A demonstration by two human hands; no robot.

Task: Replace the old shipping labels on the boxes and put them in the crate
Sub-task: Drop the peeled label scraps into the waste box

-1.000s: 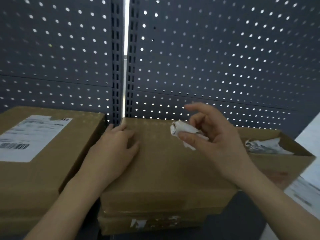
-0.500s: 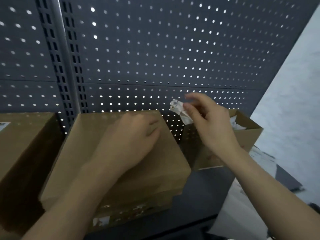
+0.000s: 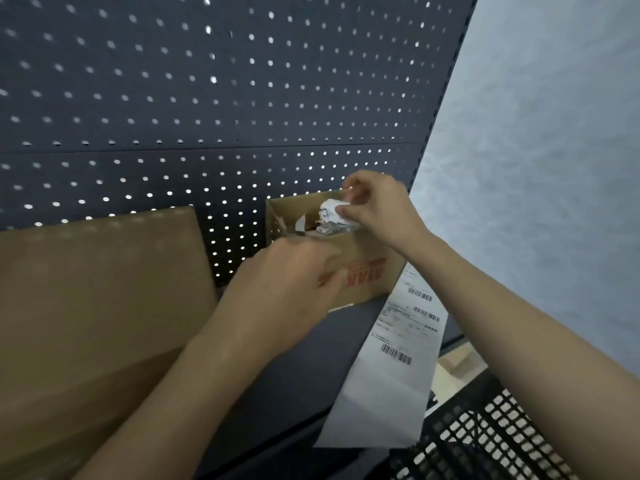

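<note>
A large plain cardboard box (image 3: 104, 289) lies on the dark shelf at the left. To its right stands a small open cardboard box (image 3: 367, 275) with red print, holding crumpled paper scraps (image 3: 325, 228). My right hand (image 3: 377, 206) pinches a crumpled white old label (image 3: 329, 209) just over this box's opening. My left hand (image 3: 287, 282), blurred, is in front of the small box with relaxed fingers at its front wall and holds nothing.
A long white strip of new labels (image 3: 394, 362) with barcodes lies beside the small box and hangs over the shelf edge. A black mesh crate (image 3: 485, 441) sits below at the bottom right. The dark pegboard (image 3: 207, 116) backs the shelf; a grey wall (image 3: 536, 168) is on the right.
The view swung right. My right hand carried the crumpled label from above the large box to over the small open box. My left hand left the large box's top and moved right.
</note>
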